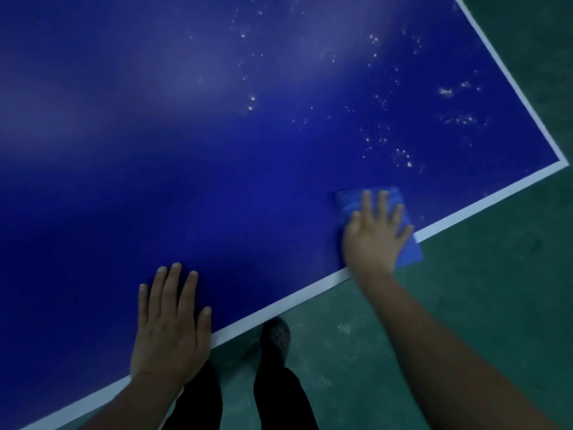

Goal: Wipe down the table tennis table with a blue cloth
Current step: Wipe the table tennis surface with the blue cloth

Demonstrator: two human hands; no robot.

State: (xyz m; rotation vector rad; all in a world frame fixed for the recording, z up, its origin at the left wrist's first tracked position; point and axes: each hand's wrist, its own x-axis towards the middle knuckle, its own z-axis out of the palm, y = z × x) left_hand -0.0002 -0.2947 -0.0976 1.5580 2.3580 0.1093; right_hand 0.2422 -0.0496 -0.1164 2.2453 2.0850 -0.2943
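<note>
The dark blue table tennis table (217, 156) fills most of the view, with a white line along its near and right edges. A folded blue cloth (350, 201) lies on the near edge at the right, its lower corner hanging past the white line. My right hand (376, 234) presses flat on the cloth with fingers spread and looks blurred. My left hand (170, 324) rests flat on the table near the front edge, fingers straight. White specks and smudges (403, 156) dot the table's right part beyond the cloth.
The table's corner (562, 164) lies at the far right. A green floor (465, 290) runs below and to the right of the table. My legs in black trousers and a dark shoe (277, 336) stand just under the near edge.
</note>
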